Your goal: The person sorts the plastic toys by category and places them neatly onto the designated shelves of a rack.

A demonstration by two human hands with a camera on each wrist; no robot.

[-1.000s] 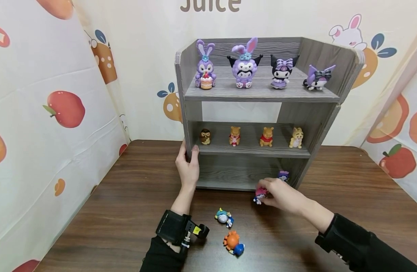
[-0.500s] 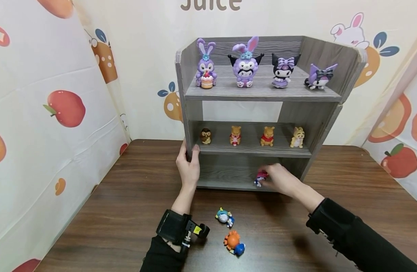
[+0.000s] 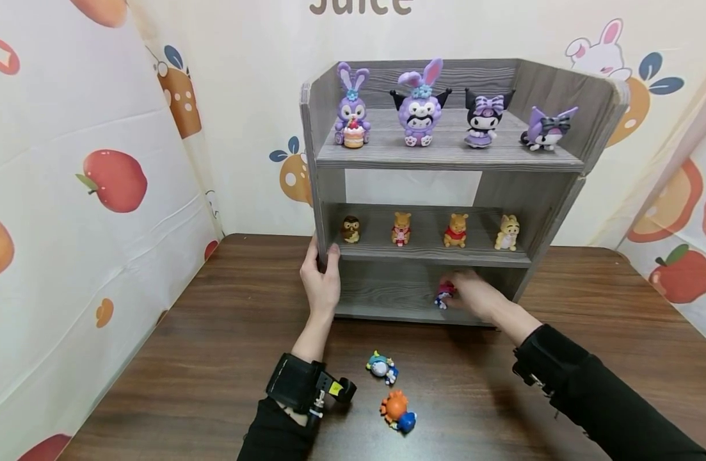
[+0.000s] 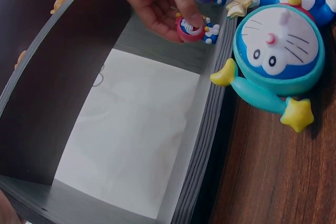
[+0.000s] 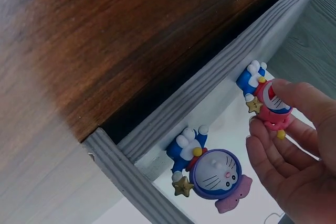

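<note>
My left hand grips the left side panel of a grey wooden display shelf, thumb in front. On the bottom level, my right hand pinches a small Doraemon figurine in a red hood between thumb and fingers. Its white and blue feet are down at the board in the right wrist view. Beside it stands a Doraemon figurine in a purple hood, hidden behind my right hand in the head view. A teal-hooded Doraemon figurine and an orange-hooded figurine lie on the table.
Several purple and black figurines, among them a purple rabbit, line the top level. An owl figurine, two bear figurines and a pale yellow figurine stand on the middle level. A printed cloth hangs behind.
My right hand has carried the red-hooded figurine up from the table's edge by the shelf onto the bottom level, then slightly deeper. My left hand keeps its hold on the side panel.
</note>
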